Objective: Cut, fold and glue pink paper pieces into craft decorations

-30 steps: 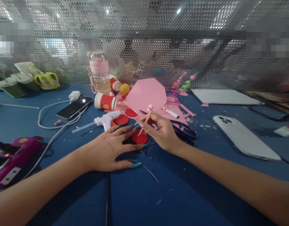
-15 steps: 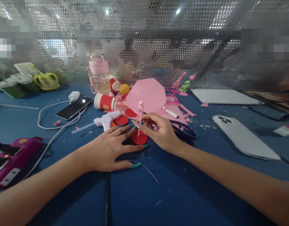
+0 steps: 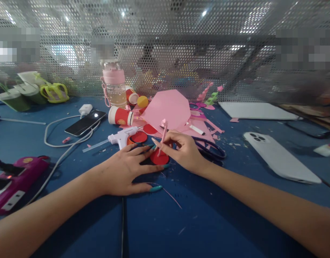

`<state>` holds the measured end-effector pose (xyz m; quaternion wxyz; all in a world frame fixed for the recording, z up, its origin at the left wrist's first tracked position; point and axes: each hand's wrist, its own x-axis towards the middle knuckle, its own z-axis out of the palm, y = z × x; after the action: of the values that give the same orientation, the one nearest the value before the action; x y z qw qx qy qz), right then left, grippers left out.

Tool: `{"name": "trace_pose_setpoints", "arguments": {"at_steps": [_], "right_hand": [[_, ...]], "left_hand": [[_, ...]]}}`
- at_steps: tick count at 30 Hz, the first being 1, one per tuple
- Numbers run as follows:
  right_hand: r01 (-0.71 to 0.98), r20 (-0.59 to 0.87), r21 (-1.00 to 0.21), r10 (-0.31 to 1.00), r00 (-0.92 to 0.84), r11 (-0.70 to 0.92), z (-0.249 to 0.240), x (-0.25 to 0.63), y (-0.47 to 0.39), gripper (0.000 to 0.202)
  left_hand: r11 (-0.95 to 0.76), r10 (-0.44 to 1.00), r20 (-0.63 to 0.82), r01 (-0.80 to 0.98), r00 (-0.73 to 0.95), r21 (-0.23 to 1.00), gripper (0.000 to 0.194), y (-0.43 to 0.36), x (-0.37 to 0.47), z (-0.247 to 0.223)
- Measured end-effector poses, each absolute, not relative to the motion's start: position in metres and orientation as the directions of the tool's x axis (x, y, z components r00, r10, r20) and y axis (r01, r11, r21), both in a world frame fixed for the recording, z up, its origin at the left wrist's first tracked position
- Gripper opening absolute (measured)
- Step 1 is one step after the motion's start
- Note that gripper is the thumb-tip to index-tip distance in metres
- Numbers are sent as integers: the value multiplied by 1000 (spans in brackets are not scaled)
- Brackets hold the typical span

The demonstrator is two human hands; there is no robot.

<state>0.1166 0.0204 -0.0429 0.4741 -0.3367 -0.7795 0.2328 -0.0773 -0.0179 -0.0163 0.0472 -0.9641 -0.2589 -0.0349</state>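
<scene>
Flat on the table, my left hand [image 3: 127,165] has its fingers spread, with fingertips at the edge of a red paper disc [image 3: 159,158]. A thin pink paper stick [image 3: 164,134] with a small curled top stands on that disc, leaning slightly right. My right hand [image 3: 184,149] pinches the stick low down between thumb and fingers. Just behind my left hand lies a white glue gun [image 3: 123,137] with a clear glue stick. More red discs [image 3: 138,137] are beside its nozzle.
Large pink paper [image 3: 167,107] and scraps lie behind my hands, near a red paper cup [image 3: 120,116] and a pink-lidded bottle [image 3: 113,82]. A black phone [image 3: 85,123] and purple power strip [image 3: 18,184] are at left. A white phone [image 3: 280,157] lies at right. A perforated metal panel [image 3: 165,57] stands behind.
The top of the pink stick has tipped a little to the right, with my right hand still pinching it. My left hand stays in place.
</scene>
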Motion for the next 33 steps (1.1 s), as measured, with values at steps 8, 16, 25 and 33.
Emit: {"name": "trace_pose_setpoints", "arguments": {"at_steps": [8, 16, 25, 33], "right_hand": [[286, 574, -691, 744, -342, 664, -43, 117, 20, 21], [276, 570, -698, 746, -345, 661, -44, 117, 21, 20], [244, 531, -773, 807, -257, 586, -39, 116, 15, 17], [157, 578, -777, 789, -208, 610, -41, 117, 16, 20]], "left_hand": [[-865, 489, 108, 497, 866, -68, 48, -19, -77, -16], [-864, 491, 98, 498, 865, -68, 48, -19, -78, -16], [-863, 496, 79, 501, 865, -67, 48, -19, -77, -15], [-860, 504, 76, 508, 860, -52, 48, -19, -76, -14]]}}
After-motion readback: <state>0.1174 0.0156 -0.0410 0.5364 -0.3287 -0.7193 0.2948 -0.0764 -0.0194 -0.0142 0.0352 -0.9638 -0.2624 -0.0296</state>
